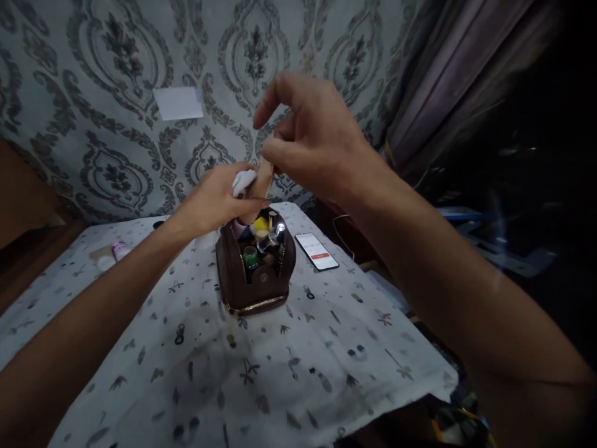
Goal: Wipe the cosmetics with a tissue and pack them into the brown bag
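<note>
Tan piece (264, 179) up over the open brown bag (259, 295), white wad (243, 182) beside it. Left hand (212, 196) reaches in low, thumb and fingers pinching both. Right hand (321, 127) higher, wrist bent, index curled clear, thumb at piece's top; can't tell if gripping. Bag's on the surface (280, 373).

Tablecloth (209, 367): was white, printed with small leaves and sprigs, and had soft wrinkles.
Brown bag (256, 294): stood on the cloth, its zipped top open.
Phone (317, 251): lay face up, right of the bag, screen lit.
Pink item (120, 250): lay at left, well apart from the bag, partly blurred.
</note>
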A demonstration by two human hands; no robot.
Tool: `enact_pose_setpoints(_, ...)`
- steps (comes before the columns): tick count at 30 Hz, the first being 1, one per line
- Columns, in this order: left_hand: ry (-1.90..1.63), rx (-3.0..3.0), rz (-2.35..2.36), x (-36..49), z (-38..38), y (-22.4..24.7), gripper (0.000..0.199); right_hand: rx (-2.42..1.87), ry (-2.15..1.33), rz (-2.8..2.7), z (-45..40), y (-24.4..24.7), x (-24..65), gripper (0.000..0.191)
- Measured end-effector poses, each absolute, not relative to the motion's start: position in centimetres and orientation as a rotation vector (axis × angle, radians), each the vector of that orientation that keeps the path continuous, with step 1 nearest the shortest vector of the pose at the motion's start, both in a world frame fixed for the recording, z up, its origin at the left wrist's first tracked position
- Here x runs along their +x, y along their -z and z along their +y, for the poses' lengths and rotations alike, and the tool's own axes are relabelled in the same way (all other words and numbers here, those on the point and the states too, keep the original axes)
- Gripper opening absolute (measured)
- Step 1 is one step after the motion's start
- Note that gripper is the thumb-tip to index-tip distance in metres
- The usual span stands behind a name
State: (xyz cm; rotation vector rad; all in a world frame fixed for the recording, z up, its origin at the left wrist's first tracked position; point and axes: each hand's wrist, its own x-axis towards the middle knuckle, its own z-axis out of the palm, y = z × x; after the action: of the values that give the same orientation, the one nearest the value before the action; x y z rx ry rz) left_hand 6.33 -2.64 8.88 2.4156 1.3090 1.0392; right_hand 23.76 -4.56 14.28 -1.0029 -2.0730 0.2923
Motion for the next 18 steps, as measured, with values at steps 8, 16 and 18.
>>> enact_pose_setpoints(8,-0.863,2.725,1.272,7.3,-0.8,-9.9,0.034,-1.051,-0.213,-1.976,-4.4,-11.3,26.8,0.042)
enact_pose_setpoints(16,-0.52,3.06,1.26,7.5,2.3,-7.8,0.037,-1.041,-0.775,-1.891,-1.1,-5.8,27.2,0.027)
enact_pose_setpoints(18,-0.498,3.079,1.279,7.7,2.6,-7.6,0.036,-0.965,-0.836,-1.797,-0.9,-5.0,27.1,0.025)
